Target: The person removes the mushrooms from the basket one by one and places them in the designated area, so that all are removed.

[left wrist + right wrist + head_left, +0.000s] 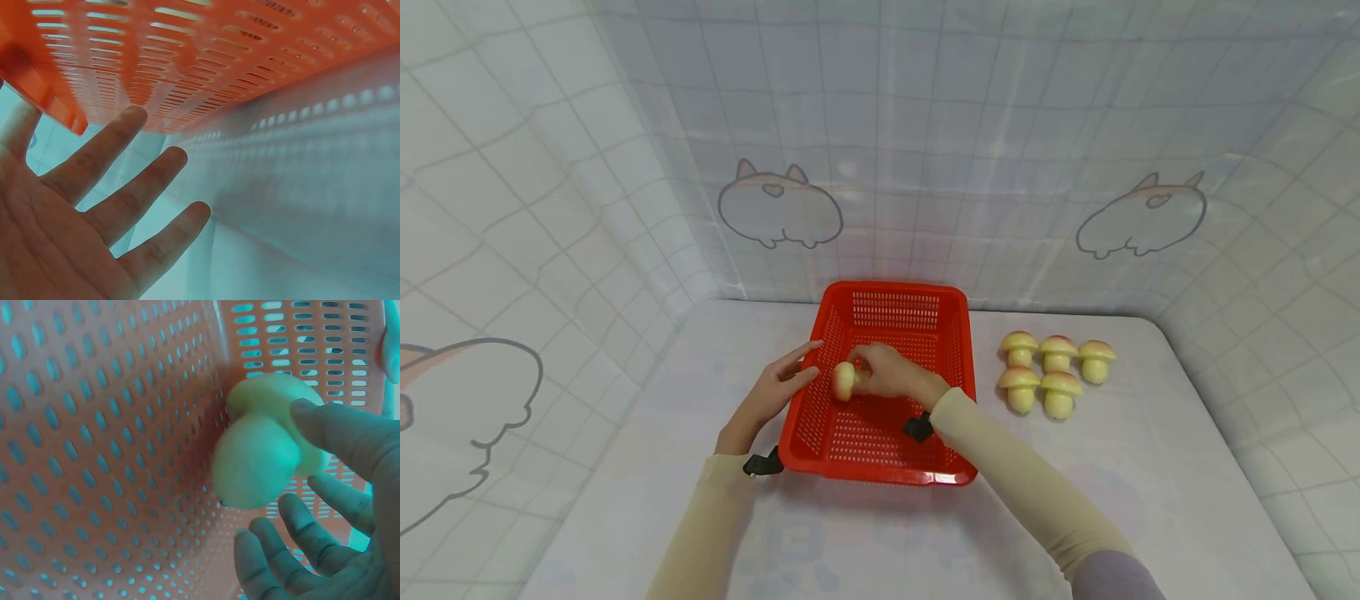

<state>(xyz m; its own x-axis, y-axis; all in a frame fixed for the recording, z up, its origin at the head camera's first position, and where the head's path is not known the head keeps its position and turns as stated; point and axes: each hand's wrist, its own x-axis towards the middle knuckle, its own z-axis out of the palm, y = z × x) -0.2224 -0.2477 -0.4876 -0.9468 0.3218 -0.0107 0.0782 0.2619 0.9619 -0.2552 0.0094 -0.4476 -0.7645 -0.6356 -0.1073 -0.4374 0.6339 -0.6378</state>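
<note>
The red plastic basket (880,477) stands mid-table, with slotted walls. Inside it, near the left wall, a model mushroom (844,381) lies on its side, its reddish-yellow cap toward the left. My right hand (891,372) reaches into the basket and pinches this mushroom. In the right wrist view the thumb (312,415) presses on the cap, with the index finger on its other side and the remaining fingers spread below. My left hand (775,390) is at the basket's left side, fingers extended and apart, fingertips right at the rim.
On the table (1075,500) right of the basket, several similar mushrooms (1058,393) stand caps-up in two rows. White grid-patterned sheeting (910,125) with cartoon animals hangs behind and at both sides. A black strap piece (765,462) sits at the left wrist.
</note>
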